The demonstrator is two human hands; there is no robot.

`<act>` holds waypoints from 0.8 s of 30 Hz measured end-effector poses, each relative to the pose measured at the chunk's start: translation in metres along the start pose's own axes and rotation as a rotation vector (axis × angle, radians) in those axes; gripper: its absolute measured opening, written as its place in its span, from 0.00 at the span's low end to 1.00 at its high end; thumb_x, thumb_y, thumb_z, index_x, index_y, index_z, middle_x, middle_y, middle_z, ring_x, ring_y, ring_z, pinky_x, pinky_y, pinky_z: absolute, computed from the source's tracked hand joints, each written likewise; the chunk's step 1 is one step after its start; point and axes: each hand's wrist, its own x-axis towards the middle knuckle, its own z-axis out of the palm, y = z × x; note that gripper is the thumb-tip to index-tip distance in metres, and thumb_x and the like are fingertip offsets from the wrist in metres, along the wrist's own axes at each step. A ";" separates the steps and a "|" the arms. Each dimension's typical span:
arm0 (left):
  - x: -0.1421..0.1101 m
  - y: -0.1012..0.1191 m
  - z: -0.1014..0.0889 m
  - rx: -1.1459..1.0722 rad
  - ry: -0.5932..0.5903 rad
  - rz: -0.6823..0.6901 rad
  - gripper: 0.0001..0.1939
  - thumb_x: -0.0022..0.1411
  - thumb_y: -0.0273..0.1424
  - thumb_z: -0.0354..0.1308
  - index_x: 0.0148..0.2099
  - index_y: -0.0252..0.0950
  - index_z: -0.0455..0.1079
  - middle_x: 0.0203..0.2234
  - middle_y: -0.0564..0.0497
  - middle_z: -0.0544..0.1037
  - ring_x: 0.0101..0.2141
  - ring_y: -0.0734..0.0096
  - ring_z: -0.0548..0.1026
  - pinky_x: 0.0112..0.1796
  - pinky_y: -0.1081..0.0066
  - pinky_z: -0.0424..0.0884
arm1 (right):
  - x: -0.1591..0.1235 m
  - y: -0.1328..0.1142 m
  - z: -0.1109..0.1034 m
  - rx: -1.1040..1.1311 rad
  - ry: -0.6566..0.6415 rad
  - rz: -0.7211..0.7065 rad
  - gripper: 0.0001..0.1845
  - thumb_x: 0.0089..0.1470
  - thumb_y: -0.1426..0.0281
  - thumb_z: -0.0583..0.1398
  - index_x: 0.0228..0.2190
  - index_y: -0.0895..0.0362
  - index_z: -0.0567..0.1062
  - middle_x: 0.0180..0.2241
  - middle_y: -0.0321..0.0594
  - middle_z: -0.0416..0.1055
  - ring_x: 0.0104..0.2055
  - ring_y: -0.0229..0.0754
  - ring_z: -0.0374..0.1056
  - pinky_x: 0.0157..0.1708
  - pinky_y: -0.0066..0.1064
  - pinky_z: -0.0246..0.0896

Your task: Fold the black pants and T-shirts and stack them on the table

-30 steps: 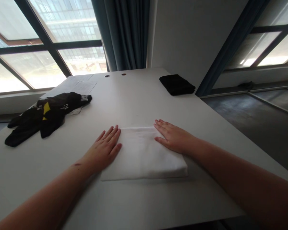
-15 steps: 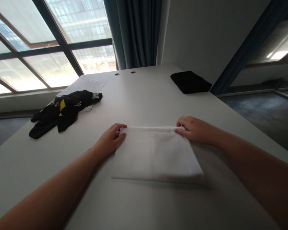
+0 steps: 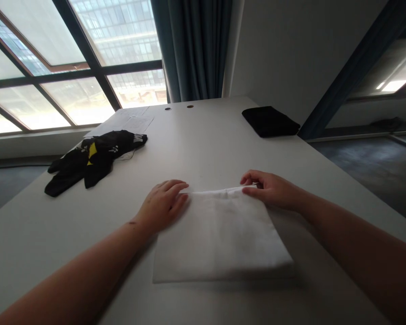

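Observation:
A folded white cloth (image 3: 223, 239) lies on the white table in front of me, its surface slightly creased and its near edge blurred. My left hand (image 3: 165, 203) is at its far left corner, thumb on the near side and fingers over the far edge. At the far right corner, my right hand (image 3: 269, 189) pinches the far edge between thumb and curled fingers. The far edge looks a little raised and wavy between the two hands. What lies inside the folds is hidden.
A crumpled black garment (image 3: 98, 155) with yellow and white marks lies at the left. Behind it are white papers (image 3: 135, 119). A folded black cloth (image 3: 270, 122) sits at the back right, near the table edge. Two round holes (image 3: 190, 107) pierce the table's far end.
The white cloth has shifted toward me, and its far edge has become wavier. My left hand has moved right and inward along the edge; my right hand has shifted slightly left.

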 end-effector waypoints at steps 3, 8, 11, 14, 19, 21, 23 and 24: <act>0.000 0.006 0.004 -0.020 -0.115 0.056 0.22 0.75 0.40 0.50 0.63 0.38 0.72 0.56 0.43 0.80 0.56 0.54 0.77 0.59 0.55 0.70 | -0.003 -0.003 -0.004 0.133 -0.226 0.087 0.33 0.52 0.53 0.70 0.57 0.49 0.74 0.46 0.42 0.79 0.41 0.50 0.75 0.42 0.39 0.68; -0.002 0.000 0.002 -0.029 -0.154 -0.025 0.19 0.76 0.38 0.47 0.56 0.40 0.76 0.49 0.46 0.82 0.49 0.57 0.79 0.54 0.59 0.74 | -0.005 0.001 0.001 0.610 -0.317 0.159 0.41 0.52 0.56 0.72 0.63 0.49 0.67 0.42 0.41 0.79 0.40 0.48 0.77 0.41 0.38 0.73; -0.003 -0.002 -0.002 0.085 -0.135 -0.085 0.19 0.77 0.34 0.43 0.54 0.41 0.76 0.47 0.46 0.82 0.48 0.56 0.80 0.52 0.58 0.74 | -0.004 0.005 0.009 0.848 -0.210 0.127 0.41 0.56 0.58 0.69 0.66 0.46 0.63 0.44 0.39 0.78 0.42 0.45 0.77 0.45 0.36 0.73; -0.005 -0.002 -0.004 0.215 -0.138 -0.146 0.18 0.76 0.30 0.44 0.53 0.41 0.76 0.46 0.45 0.82 0.47 0.55 0.80 0.51 0.57 0.74 | -0.006 0.007 0.010 0.905 -0.395 0.075 0.51 0.55 0.59 0.69 0.73 0.41 0.52 0.55 0.42 0.76 0.51 0.48 0.77 0.52 0.43 0.71; -0.008 0.003 -0.001 0.295 -0.117 -0.150 0.18 0.75 0.27 0.44 0.51 0.39 0.76 0.44 0.43 0.82 0.44 0.55 0.80 0.51 0.56 0.73 | -0.011 -0.002 0.002 0.548 -0.597 -0.031 0.42 0.56 0.56 0.69 0.68 0.46 0.68 0.61 0.45 0.73 0.59 0.57 0.73 0.56 0.47 0.69; -0.009 0.008 -0.001 0.256 -0.084 -0.129 0.18 0.77 0.31 0.44 0.53 0.38 0.76 0.46 0.43 0.82 0.47 0.54 0.79 0.53 0.55 0.73 | -0.012 -0.011 0.006 0.373 -0.545 -0.059 0.34 0.55 0.55 0.69 0.62 0.47 0.77 0.61 0.44 0.73 0.59 0.60 0.72 0.57 0.48 0.69; -0.010 0.012 -0.001 0.182 -0.078 -0.097 0.19 0.78 0.36 0.45 0.57 0.37 0.74 0.50 0.43 0.82 0.50 0.53 0.78 0.56 0.53 0.72 | -0.013 -0.022 0.015 0.281 -0.462 -0.067 0.32 0.55 0.55 0.69 0.60 0.47 0.78 0.61 0.44 0.73 0.57 0.60 0.73 0.57 0.50 0.68; -0.010 0.014 -0.001 0.145 -0.090 -0.079 0.20 0.78 0.38 0.45 0.59 0.37 0.73 0.52 0.43 0.81 0.52 0.52 0.78 0.57 0.53 0.71 | -0.014 -0.027 0.022 0.266 -0.414 -0.066 0.32 0.54 0.55 0.69 0.60 0.47 0.78 0.60 0.44 0.74 0.57 0.60 0.73 0.58 0.51 0.68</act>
